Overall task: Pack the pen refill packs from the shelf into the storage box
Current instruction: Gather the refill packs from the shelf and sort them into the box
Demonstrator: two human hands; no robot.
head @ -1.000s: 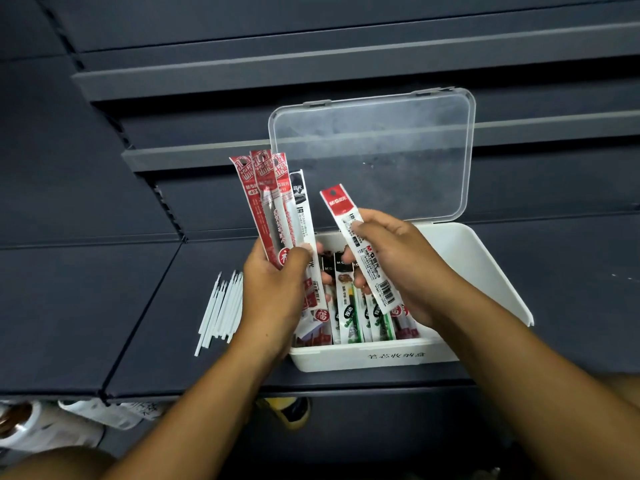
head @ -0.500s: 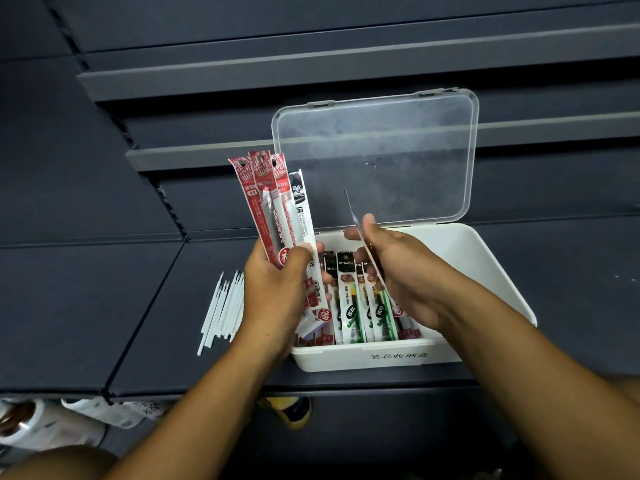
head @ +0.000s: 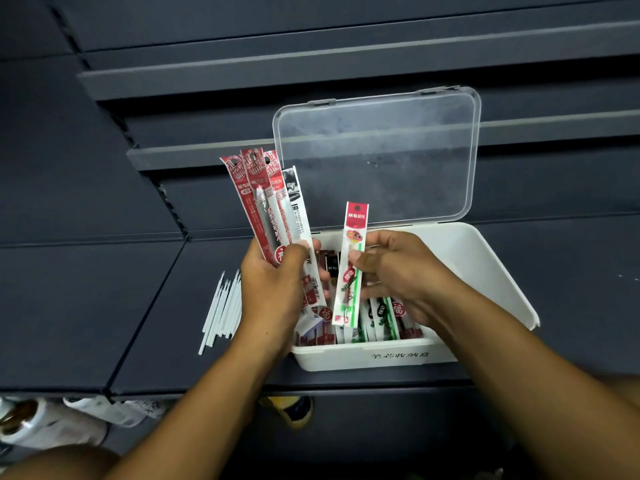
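While my left hand (head: 273, 292) grips a fan of packs (head: 266, 209) at centre frame, my right hand (head: 398, 271) pinches one pack (head: 351, 268) over the box (head: 374, 358). It stands upright, red header toward the frame's top. I'd tip it flat, long axis parallel to the row (head: 381, 320) inside, then slot it alongside.

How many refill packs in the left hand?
4: three red-topped packs fanned in the left hand, one black-topped pack at the edge nearest the right hand. Others may hide behind.
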